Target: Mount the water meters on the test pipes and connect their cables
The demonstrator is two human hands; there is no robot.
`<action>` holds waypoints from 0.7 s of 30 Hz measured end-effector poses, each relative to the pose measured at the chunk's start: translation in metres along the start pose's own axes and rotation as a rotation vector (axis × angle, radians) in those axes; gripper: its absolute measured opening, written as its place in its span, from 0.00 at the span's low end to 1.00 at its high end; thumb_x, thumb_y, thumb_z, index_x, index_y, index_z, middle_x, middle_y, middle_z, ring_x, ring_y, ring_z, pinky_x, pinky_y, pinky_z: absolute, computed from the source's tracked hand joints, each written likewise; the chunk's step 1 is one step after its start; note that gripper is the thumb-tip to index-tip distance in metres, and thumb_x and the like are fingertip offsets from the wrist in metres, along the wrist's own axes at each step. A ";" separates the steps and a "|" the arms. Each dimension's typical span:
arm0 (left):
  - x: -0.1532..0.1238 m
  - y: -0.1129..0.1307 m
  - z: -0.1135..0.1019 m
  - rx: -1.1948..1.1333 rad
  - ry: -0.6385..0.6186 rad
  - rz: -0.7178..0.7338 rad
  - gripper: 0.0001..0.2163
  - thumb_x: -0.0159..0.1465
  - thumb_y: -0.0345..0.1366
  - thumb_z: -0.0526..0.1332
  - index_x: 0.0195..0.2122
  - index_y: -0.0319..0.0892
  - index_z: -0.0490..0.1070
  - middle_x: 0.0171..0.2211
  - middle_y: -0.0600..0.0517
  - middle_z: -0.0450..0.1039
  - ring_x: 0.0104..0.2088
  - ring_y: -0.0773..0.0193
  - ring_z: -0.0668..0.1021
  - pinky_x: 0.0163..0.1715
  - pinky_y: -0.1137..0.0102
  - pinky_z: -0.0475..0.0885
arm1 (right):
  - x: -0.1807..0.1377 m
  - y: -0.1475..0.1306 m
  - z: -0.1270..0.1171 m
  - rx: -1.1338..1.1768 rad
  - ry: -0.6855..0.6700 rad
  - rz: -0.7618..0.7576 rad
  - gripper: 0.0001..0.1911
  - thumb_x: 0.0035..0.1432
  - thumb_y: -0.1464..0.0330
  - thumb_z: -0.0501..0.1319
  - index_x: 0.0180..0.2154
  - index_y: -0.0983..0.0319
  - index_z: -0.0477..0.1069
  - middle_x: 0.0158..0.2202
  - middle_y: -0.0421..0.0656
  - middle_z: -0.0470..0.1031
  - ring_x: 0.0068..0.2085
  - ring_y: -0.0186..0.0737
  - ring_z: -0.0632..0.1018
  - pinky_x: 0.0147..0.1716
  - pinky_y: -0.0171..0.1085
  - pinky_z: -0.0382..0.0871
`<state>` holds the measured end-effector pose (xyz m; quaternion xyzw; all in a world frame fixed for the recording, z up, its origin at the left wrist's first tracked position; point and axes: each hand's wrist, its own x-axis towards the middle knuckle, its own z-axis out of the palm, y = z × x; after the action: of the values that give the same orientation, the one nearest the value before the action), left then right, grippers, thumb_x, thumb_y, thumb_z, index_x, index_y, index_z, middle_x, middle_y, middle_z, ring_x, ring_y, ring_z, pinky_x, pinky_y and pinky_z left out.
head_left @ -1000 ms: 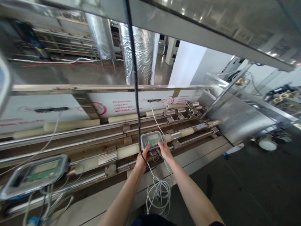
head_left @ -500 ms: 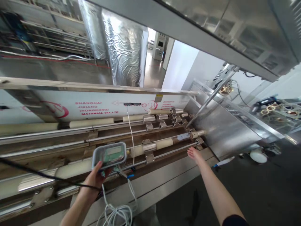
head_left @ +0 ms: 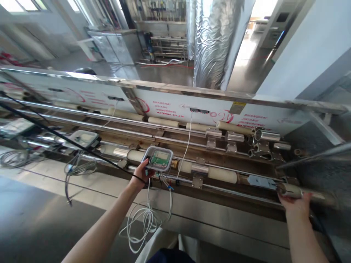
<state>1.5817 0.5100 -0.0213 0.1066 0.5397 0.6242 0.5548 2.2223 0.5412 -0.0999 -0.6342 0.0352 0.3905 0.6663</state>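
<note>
So the left hand [head_left: 140, 175] is pinching the clear-lidded box [head_left: 158, 159] at its near left corner, thumb on top, other fingers mostly hiding underneath. Box is overlapping the roller row [head_left: 222, 174]; can't tell if they're touching. Right hand [head_left: 297, 206] is cupping the blurry end tube [head_left: 293, 190], fingertips disappearing, so whether it's actually gripping, can't tell.

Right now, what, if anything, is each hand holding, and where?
Left hand: the lidded box, by its near left corner. Right hand: touching the rightmost cylinder, near side; grip unclear.
</note>
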 end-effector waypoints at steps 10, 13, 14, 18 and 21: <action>0.000 -0.003 -0.006 -0.014 -0.040 -0.033 0.06 0.57 0.36 0.62 0.31 0.39 0.68 0.24 0.54 0.71 0.20 0.68 0.73 0.21 0.73 0.73 | 0.015 0.027 -0.005 0.016 -0.037 -0.023 0.23 0.59 0.47 0.46 0.34 0.52 0.73 0.51 0.45 0.73 0.36 0.40 0.79 0.26 0.41 0.75; 0.000 0.001 -0.008 0.024 -0.087 -0.075 0.07 0.58 0.37 0.63 0.33 0.39 0.69 0.27 0.51 0.73 0.22 0.66 0.75 0.24 0.71 0.74 | 0.002 0.023 -0.004 -0.079 -0.033 0.049 0.25 0.60 0.48 0.44 0.34 0.56 0.71 0.51 0.49 0.71 0.41 0.41 0.78 0.29 0.41 0.76; 0.000 0.003 -0.009 0.042 -0.101 -0.091 0.09 0.58 0.38 0.63 0.34 0.38 0.70 0.28 0.49 0.74 0.24 0.65 0.76 0.24 0.70 0.75 | -0.004 0.023 -0.007 -0.113 -0.048 0.071 0.24 0.61 0.49 0.44 0.34 0.57 0.70 0.52 0.50 0.71 0.43 0.42 0.78 0.31 0.41 0.76; -0.004 0.013 -0.026 0.096 -0.095 -0.086 0.12 0.61 0.41 0.59 0.35 0.35 0.71 0.30 0.45 0.74 0.28 0.64 0.77 0.27 0.71 0.75 | -0.046 0.030 -0.040 -0.181 -0.089 0.117 0.17 0.62 0.56 0.49 0.36 0.61 0.69 0.48 0.54 0.72 0.47 0.44 0.76 0.37 0.42 0.76; -0.020 0.011 -0.054 0.092 -0.001 0.037 0.09 0.65 0.37 0.54 0.35 0.37 0.69 0.31 0.49 0.74 0.31 0.68 0.77 0.32 0.76 0.74 | -0.091 0.043 -0.088 -0.199 -0.061 0.111 0.13 0.62 0.62 0.51 0.38 0.62 0.69 0.45 0.54 0.74 0.46 0.45 0.77 0.37 0.41 0.76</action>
<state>1.5429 0.4656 -0.0243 0.1424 0.5657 0.6088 0.5377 2.1743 0.4162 -0.1026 -0.6822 0.0110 0.4473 0.5783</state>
